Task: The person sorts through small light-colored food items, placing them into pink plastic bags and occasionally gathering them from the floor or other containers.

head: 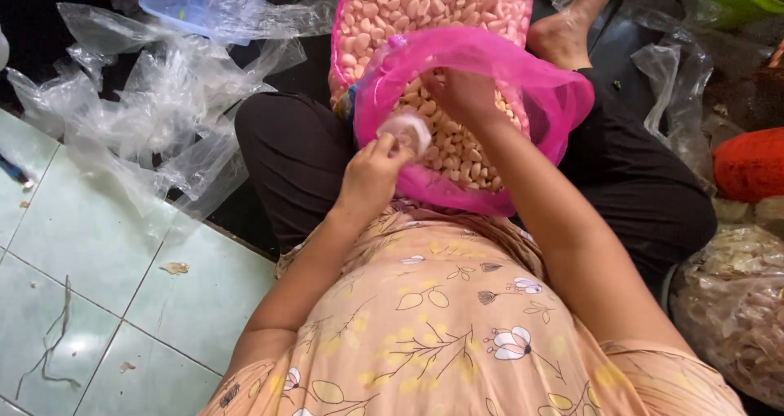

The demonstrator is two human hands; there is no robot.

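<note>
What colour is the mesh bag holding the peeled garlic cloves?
Bright pink mesh bag, seen clearly in the head view.

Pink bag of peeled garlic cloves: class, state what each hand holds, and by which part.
The left hand pinches a small clear bag at its mouth edge. The right hand reaches into the pink bag among the cloves; its grip cannot be told.

Glossy pink plastic bag (523, 81), smooth peeled garlic cloves (457, 151), crinkled clear plastic sheets (163, 97), glazed tiles (73, 244).

Crumpled clear plastic sheets (155, 97) lie beside the green tiled floor (90, 244); a blue tub (184, 0) sits beyond them, an orange cushion (751, 163) far across.
</note>
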